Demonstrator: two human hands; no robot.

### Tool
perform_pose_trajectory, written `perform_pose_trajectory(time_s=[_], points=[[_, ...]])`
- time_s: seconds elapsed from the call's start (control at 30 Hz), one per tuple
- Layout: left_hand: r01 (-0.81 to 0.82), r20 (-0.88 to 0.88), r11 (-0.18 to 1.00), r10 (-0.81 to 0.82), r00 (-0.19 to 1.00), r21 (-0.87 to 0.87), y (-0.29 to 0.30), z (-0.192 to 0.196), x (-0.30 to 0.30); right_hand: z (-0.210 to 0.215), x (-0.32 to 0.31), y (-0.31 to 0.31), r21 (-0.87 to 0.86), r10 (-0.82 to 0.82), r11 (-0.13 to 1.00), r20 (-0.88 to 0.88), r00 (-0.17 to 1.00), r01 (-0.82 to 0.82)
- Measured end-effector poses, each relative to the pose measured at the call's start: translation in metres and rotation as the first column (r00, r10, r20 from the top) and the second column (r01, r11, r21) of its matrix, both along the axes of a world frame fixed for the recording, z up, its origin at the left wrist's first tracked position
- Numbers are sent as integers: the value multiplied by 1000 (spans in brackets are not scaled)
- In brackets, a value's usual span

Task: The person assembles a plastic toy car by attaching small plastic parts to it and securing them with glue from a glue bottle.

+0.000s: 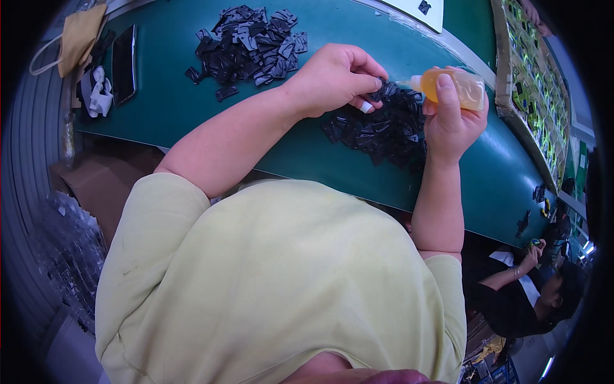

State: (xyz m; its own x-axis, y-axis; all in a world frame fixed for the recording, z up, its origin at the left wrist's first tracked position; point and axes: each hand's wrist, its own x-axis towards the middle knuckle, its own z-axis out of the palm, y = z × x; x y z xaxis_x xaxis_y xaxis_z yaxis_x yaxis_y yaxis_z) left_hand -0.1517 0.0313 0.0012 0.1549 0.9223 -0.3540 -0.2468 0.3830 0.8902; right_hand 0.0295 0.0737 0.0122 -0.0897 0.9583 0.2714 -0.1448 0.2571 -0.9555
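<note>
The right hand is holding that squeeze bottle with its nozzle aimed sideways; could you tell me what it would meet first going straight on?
Likely the small black piece pinched in the left hand, right at the nozzle tip of the bottle held by the right hand.

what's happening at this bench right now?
A person in a pale yellow shirt works at a green table. The right hand holds a small squeeze bottle of amber liquid, its nozzle aimed at a small black part pinched in the left hand. Under both hands lies a pile of black parts; a second pile sits further left. A phone, a white cloth and a face mask lie at the table's left end. Another person works at lower right.
</note>
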Motion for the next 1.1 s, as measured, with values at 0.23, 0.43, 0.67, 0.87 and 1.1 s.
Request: perform_pose_trajectory(time_s=[0.23, 0.43, 0.67, 0.87, 1.1], points=[[-25, -3, 999, 25, 1000, -33, 0, 3, 0, 4, 9, -2, -54, 70, 995, -201, 977, -82], [-28, 1, 999, 28, 1000, -28, 1, 2, -2, 3, 2, -9, -63, 121, 990, -81, 989, -126], [-17, -1, 1000, 17, 1000, -17, 2, 0, -2, 2, -2, -10, -61, 120, 990, -74, 990, -124], [-17, 3, 1000, 17, 1000, -15, 0, 0, -1, 1, -1, -11, -62, 118, 991, -48, 992, -121], [-12, 4, 1000, 13, 1000, -12, 1, -3, 0, 0, -1, -10, -61, 135, 989, -6, 991, -135]])
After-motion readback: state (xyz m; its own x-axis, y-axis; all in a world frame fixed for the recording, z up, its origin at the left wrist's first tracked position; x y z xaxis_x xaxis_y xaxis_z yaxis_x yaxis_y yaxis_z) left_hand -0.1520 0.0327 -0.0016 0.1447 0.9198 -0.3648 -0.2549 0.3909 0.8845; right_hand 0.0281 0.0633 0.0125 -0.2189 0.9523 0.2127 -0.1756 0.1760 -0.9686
